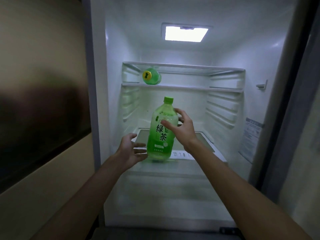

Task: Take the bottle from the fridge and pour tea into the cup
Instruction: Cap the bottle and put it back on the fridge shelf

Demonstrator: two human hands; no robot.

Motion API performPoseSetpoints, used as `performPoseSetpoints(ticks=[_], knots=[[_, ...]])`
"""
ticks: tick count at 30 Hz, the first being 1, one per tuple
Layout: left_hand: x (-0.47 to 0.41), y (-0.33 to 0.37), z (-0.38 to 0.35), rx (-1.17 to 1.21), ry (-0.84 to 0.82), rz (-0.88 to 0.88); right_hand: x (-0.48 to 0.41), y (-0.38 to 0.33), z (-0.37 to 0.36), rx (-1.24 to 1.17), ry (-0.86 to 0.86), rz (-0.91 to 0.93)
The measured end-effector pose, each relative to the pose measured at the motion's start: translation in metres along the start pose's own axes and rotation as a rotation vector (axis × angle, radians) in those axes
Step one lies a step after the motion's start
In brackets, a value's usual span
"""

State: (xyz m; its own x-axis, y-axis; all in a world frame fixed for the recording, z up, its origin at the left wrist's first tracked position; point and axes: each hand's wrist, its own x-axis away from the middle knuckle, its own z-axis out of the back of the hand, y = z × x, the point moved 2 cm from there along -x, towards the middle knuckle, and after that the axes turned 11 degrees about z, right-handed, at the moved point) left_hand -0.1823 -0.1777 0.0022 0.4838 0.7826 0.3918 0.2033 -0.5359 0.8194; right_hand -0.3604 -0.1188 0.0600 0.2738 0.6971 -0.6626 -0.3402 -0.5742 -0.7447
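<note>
Open white refrigerator compartment (173,52), interior lit, occupying the centre of the view. To its left is a beige wall (43,49) carrying a dark glossy panel (39,127). The grey refrigerator door (304,118) runs along the right edge.

Lower glass shelf (199,135): the clear plastic green-tea bottle with green cap and green label (160,135) stands near the front edge, leaning slightly. Whether its base is fully seated cannot be determined.

Right hand (183,130): curled around the bottle's upper body, thumb across the label, fingers behind the shoulder.

Left hand (129,149): spread, fingers straight, tips at the bottle's lower left side.

Upper white-edged shelf (190,88): a second green bottle with a yellow cap (151,77) lies on its side at the left.

Rectangular ceiling lamp (186,33): on.

Printed sticker (251,135): on the right inner wall.
</note>
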Motion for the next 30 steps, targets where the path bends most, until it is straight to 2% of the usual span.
performPoseSetpoints(ticks=[12,30], knots=[[-0.069,0.031,-0.032,0.04,0.022,-0.086,-0.082,0.07,0.004,0.007,-0.066,0.031],[-0.136,0.056,-0.024,0.136,0.137,-0.11,-0.135,0.137,-0.025,-0.026,-0.121,-0.015]])
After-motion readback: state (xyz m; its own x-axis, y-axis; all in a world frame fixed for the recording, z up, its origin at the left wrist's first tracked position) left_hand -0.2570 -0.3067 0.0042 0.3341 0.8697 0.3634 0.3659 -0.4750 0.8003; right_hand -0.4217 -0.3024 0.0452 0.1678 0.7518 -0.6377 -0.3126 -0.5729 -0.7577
